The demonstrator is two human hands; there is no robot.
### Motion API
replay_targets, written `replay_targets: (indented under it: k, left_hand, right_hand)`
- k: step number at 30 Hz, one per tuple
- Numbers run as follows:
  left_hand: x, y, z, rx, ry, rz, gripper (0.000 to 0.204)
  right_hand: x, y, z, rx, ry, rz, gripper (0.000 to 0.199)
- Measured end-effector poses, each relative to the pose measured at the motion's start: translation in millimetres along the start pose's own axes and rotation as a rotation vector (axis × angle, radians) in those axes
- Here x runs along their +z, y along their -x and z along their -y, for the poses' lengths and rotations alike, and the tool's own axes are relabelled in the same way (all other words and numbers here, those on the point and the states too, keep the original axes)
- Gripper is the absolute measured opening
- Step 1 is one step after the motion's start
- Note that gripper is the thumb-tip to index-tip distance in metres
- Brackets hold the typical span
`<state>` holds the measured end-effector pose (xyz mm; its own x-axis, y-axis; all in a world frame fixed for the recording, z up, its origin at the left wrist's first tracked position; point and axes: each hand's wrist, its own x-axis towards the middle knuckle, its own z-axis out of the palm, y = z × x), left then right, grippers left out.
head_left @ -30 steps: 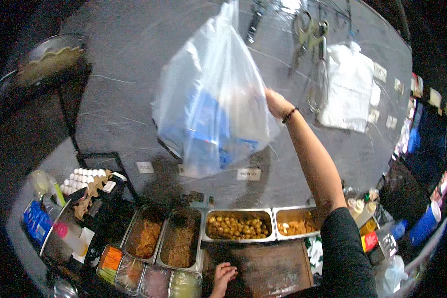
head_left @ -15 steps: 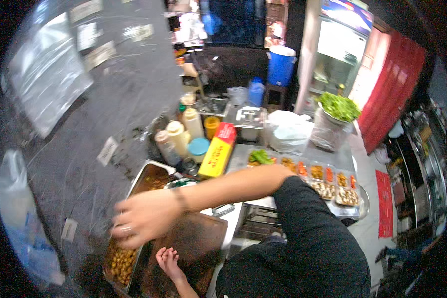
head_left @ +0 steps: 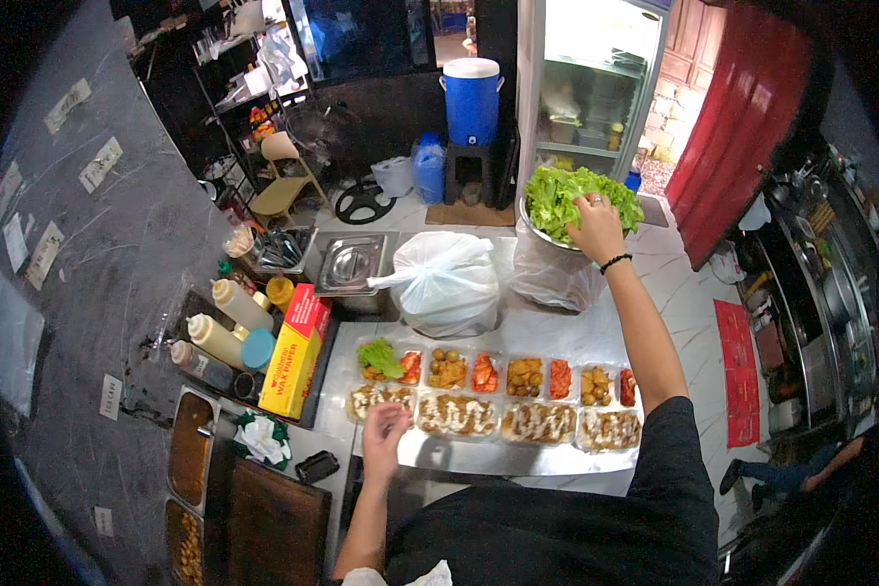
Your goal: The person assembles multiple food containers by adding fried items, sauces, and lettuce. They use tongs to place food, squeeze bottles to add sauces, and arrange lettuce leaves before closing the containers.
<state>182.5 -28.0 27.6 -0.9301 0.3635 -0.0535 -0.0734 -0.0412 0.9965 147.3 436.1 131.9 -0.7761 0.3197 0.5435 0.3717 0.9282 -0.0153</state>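
"head view: where to look for the lettuce (head_left: 562, 190)?"

"upper right of centre in the frame, heaped above the rim of a round bowl (head_left: 541, 232), with cloudy plastic (head_left: 554, 278) showing below."

"and the right hand (head_left: 599, 227)?"

"over the right part of the heap, with bent fingers dipping in among the green. no telling whether closed on anything, with the tips partly hidden."

"what of the left hand (head_left: 386, 439)?"

"left of centre, lower half of the frame, just beside the leftmost white-drizzled portion (head_left: 373, 396). loosely curled fingers; impossible to tell whether holding anything."

"how to expect the lettuce to handle?"

"very light, by judgement, and soft: floppy at the frills, probably crisper toward the ribs. perhaps slippery if wet, though too small to tell. likely easy to bruise or tear, so better to pinch low, near the base, than to squeeze a fistful at the edges."

"and to look at?"

"bright, fresh-looking green, paler in places, ruffled at the edges and overlapping in a loose mound. one separate leaf (head_left: 381, 358), similarly frilled, left of centre in the frame, just beside some red food (head_left: 410, 368)."
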Motion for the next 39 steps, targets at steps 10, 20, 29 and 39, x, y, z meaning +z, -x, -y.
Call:
replay_targets:
  k: [10, 20, 29, 39]
  left_hand:
    - [71.4, -35.0, -1.9, -0.041, -0.104, 0.165, 0.025]
    - [58.5, -65.0, 7.1, -0.127, -0.025, 0.129, 0.026]
    - [66.5, -76.7, 44.7, -0.765, 0.849, 0.367, 0.047]
    - [55.2, -110.0, 47.3, -0.527, 0.445, 0.247, 0.041]
  right_hand:
    - [19.3, -30.6, -71.6, -0.148, -0.292, 0.267, 0.028]
    - [-32.4, 3.5, -34.7, 0.030, -0.860, -0.213, 0.017]
    - [13.6, 162.6, 117.9, -0.135, -1.272, 0.514, 0.021]
    - [26.7, 215.9, 178.7, -0.001, -1.228, 0.367, 0.035]
